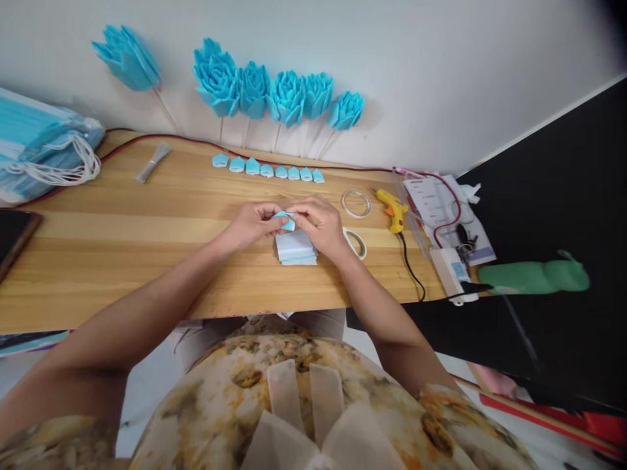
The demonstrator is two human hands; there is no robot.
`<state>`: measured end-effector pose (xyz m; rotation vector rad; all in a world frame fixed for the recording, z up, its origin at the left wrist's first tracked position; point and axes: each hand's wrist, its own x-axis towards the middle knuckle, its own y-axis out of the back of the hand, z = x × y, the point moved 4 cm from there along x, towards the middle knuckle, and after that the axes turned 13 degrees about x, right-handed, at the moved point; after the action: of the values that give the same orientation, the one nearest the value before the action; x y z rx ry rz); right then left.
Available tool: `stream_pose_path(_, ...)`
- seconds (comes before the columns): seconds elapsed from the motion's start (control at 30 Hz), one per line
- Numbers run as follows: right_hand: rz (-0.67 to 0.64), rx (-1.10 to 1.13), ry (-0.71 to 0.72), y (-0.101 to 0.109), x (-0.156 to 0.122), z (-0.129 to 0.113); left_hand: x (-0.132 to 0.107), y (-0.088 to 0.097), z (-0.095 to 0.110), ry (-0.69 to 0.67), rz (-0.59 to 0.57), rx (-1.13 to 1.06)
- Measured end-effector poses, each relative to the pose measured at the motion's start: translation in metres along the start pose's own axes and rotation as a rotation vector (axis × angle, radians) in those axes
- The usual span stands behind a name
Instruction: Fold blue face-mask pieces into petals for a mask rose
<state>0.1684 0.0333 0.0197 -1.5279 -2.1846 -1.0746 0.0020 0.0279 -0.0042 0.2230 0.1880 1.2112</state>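
Both my hands meet over the middle of the wooden table (147, 222). My left hand (252, 224) and my right hand (321, 225) pinch a small light-blue folded piece (287, 220) between their fingertips. Right below them lies a stack of cut light-blue squares (295, 251). A row of several folded blue petals (267, 168) lies along the table's far edge. Several blue fabric roses on sticks (255, 88) lean against the white wall behind.
Two tape rolls (356, 203) (359, 243) and a yellow glue gun (393, 210) with a black cord lie to the right. A power strip (453, 271) and papers sit at the right end. A pile of blue face masks (39, 147) is far left.
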Motion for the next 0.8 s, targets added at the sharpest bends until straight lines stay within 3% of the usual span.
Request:
stream_pose_path(0.1, -0.04, -0.081, 0.112, 0.0005, -0.0009, 0.0009, -0.0005, 0.001, 0.0013, 0.009, 0.019, -0.037)
stream_pose_path(0.37, -0.049, -0.147, 0.149, -0.0007, -0.0028, 0.0025, 0.0001, 0.0009, 0.0004, 0.013, 0.045, -0.124)
stream_pose_path(0.67, -0.022, -0.167, 0.147, -0.001, -0.003, 0.0055, -0.0012, -0.0018, -0.0015, 0.042, 0.034, -0.232)
stream_pose_path(0.8, -0.047, -0.085, 0.023, -0.0008, -0.0012, 0.0038, -0.0014, -0.0004, -0.0012, 0.034, 0.062, -0.189)
